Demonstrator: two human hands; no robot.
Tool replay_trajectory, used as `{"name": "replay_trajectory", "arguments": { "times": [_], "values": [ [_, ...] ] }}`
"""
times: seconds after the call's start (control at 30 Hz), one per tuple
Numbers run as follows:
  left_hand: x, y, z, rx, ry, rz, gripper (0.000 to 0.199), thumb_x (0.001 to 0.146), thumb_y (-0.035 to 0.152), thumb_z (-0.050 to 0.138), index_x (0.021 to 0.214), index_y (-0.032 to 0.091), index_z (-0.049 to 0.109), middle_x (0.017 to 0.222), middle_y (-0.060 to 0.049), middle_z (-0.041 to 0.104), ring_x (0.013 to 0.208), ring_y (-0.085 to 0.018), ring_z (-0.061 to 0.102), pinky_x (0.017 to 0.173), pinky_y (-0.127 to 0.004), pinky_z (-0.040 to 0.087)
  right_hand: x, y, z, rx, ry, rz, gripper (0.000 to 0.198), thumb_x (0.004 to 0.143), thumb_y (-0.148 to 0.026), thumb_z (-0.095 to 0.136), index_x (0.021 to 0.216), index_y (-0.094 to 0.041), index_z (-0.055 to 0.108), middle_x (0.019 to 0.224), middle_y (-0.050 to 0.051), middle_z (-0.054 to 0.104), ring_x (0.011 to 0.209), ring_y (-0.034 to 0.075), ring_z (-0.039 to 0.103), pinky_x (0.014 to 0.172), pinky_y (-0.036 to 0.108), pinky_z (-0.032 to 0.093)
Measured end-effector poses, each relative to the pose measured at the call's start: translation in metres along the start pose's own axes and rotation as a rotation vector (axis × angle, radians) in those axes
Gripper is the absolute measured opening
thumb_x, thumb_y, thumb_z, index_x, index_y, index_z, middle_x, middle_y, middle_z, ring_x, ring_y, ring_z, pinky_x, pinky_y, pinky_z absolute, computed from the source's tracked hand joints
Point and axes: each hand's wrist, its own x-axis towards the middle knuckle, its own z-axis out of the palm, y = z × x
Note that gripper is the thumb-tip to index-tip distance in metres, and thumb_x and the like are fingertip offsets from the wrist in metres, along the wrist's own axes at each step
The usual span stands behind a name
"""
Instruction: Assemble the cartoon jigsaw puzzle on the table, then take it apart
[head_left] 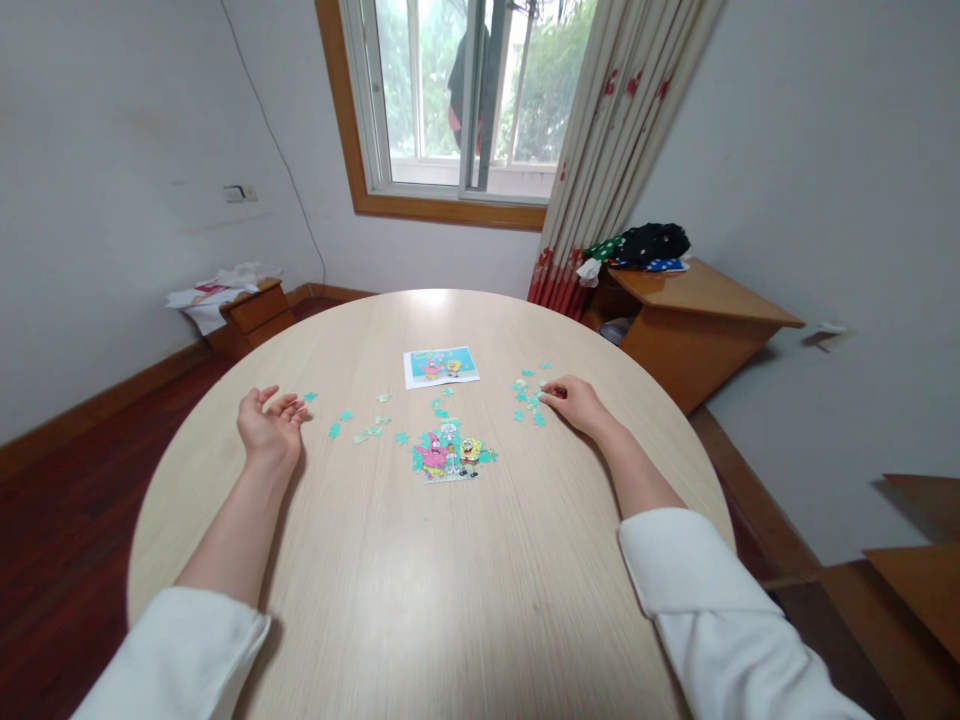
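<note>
My left hand (271,425) rests palm up on the left of the table, fingers loosely curled and apart, holding nothing. A loose turquoise puzzle piece (310,397) lies just beyond its fingertips. On the right, my right hand (576,402) pinches a puzzle piece (542,395) at the edge of a scattered group of turquoise pieces; the fingers partly cover it. Between the hands lies a partly joined jigsaw puzzle (450,455) with pink, white and yellow cartoon figures. Behind it is a printed picture card (442,367) with similar figures.
More loose pieces (367,433) lie left of the joined puzzle. The round wooden table (420,600) faces a window (427,90) with a curtain (600,140). A wooden desk (697,320) with cloths stands at the right, a small cabinet (259,315) at the left. Someone in dark clothing (466,85) is outside.
</note>
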Motion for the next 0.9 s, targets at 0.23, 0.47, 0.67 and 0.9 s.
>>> {"name": "replay_trajectory", "arguments": {
  "times": [0.23, 0.47, 0.67, 0.9],
  "values": [
    [-0.002, 0.001, 0.001, -0.01, 0.007, -0.011, 0.02, 0.085, 0.031, 0.033, 0.078, 0.021, 0.048, 0.067, -0.003, 0.049, 0.056, -0.014, 0.051, 0.05, -0.023, 0.042, -0.001, -0.006, 0.003, -0.081, 0.004, -0.034, 0.015, 0.082, -0.025, 0.06, 0.084, -0.014, 0.07, 0.085, 0.01, 0.067, 0.081, 0.019, 0.059, 0.075, 0.029, 0.043],
    [-0.009, 0.004, 0.006, -0.064, 0.038, -0.016, 0.021, 0.086, 0.028, 0.035, 0.073, 0.02, 0.05, 0.059, -0.001, 0.049, 0.052, -0.012, 0.05, 0.049, -0.021, 0.044, -0.001, -0.002, 0.004, -0.166, 0.098, -0.062, 0.025, 0.087, -0.022, 0.047, 0.077, -0.014, 0.069, 0.082, 0.012, 0.065, 0.079, 0.021, 0.056, 0.076, 0.031, 0.041],
    [-0.034, -0.001, 0.021, -0.039, -0.085, -0.07, 0.018, 0.081, 0.017, 0.037, 0.07, 0.017, 0.051, 0.049, 0.002, 0.048, 0.05, -0.012, 0.053, 0.057, -0.024, 0.052, -0.006, -0.04, 0.003, -0.051, 0.309, -0.198, 0.027, 0.089, -0.025, 0.044, 0.076, -0.017, 0.066, 0.073, 0.008, 0.057, 0.072, 0.019, 0.052, 0.072, 0.031, 0.042],
    [-0.082, -0.023, 0.033, 0.18, -0.767, -0.822, 0.03, 0.09, 0.021, 0.04, 0.103, 0.001, 0.058, 0.09, -0.022, 0.069, 0.084, -0.023, 0.069, 0.079, -0.035, 0.055, -0.038, -0.139, 0.023, 0.138, 0.273, -0.549, 0.026, 0.094, -0.024, 0.04, 0.087, -0.019, 0.064, 0.078, 0.007, 0.054, 0.078, 0.019, 0.051, 0.072, 0.031, 0.043]
  ]
}}
